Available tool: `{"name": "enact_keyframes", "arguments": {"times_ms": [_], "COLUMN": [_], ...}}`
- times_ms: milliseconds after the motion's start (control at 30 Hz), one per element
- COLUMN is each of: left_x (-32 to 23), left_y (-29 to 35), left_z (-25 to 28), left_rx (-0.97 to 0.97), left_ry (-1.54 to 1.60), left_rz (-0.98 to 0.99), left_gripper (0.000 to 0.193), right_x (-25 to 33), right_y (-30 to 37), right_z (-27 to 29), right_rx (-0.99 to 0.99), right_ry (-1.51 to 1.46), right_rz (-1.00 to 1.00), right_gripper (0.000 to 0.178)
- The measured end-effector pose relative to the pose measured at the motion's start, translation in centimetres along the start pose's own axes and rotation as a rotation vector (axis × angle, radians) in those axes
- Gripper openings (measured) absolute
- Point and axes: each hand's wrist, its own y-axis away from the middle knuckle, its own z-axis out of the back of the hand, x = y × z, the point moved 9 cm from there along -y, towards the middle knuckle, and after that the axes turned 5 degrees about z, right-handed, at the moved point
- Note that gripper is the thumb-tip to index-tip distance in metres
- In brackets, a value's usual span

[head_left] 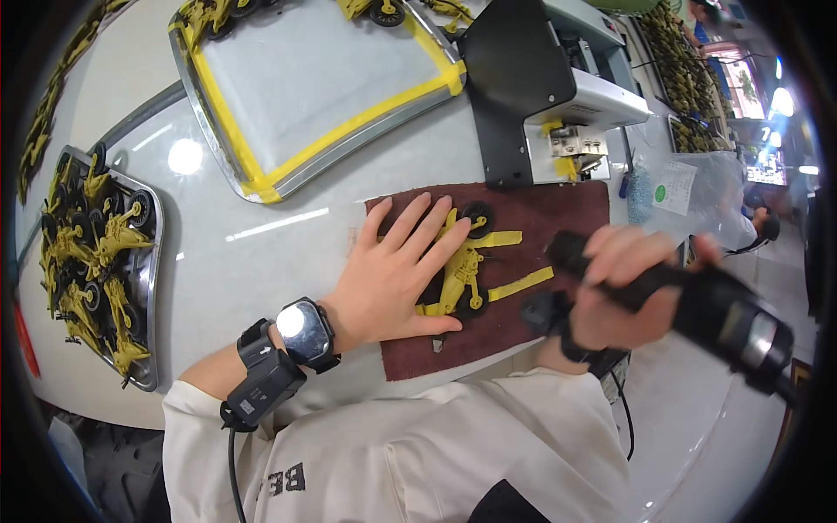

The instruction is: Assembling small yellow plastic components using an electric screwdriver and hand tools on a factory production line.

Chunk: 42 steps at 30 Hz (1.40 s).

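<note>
Two bare hands work over a dark red mat (558, 218) at the near edge of a pale table (261, 261). The right hand (623, 292) is wrapped tight around a black electric screwdriver (697, 301), fingers curled fully over its barrel, the tool lying tilted across the right side of the mat. The left hand (397, 275) lies flat and open, fingers spread, pressing down on a yellow toy motorcycle (462, 270) with black wheels that rests on its side in the middle of the mat. Just beyond the mat stands a black and grey machine (549, 78). To the far left of it sits a metal tray edged in yellow tape (323, 96), and at the left edge of the table another metal tray (153, 288) is heaped with more yellow toy parts (91, 253).
</note>
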Motion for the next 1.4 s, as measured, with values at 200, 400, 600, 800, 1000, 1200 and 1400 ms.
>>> {"name": "enact_keyframes", "arguments": {"times_ms": [200, 400, 600, 800, 1000, 1200, 1400], "left_x": [-0.2, 0.0, -0.1, 0.3, 0.3, 0.2, 0.5], "left_y": [0.1, 0.6, 0.6, 0.8, 0.9, 0.9, 0.6], "left_z": [0.2, 0.6, 0.4, 0.3, 0.2, 0.6, -0.1], "left_rx": [0.000, -0.064, -0.073, -0.065, -0.070, -0.095, -0.058], "left_ry": [-0.025, 0.047, -0.001, 0.026, 0.052, 0.032, -0.012], "left_rz": [-0.007, 0.001, -0.010, 0.022, 0.010, -0.014, -0.004], "left_gripper": [0.104, 0.110, 0.111, 0.109, 0.107, 0.103, 0.107], "right_x": [-1.3, -2.6, 1.2, -0.1, -4.2, -4.4, -2.4], "right_y": [-6.6, -5.8, 1.4, 1.3, 2.6, 2.7, 2.2], "right_z": [5.1, 3.7, -3.2, -5.8, -5.5, -6.7, -4.3], "right_rx": [-0.317, -0.324, -0.050, 0.047, -0.069, 0.085, -0.080], "right_ry": [0.258, 0.274, 0.019, -0.134, -0.038, 0.093, 0.009], "right_rz": [0.114, -0.091, -0.129, -0.092, -0.259, -0.249, -0.133], "right_gripper": [0.052, 0.049, 0.079, 0.076, 0.062, 0.050, 0.048]}}
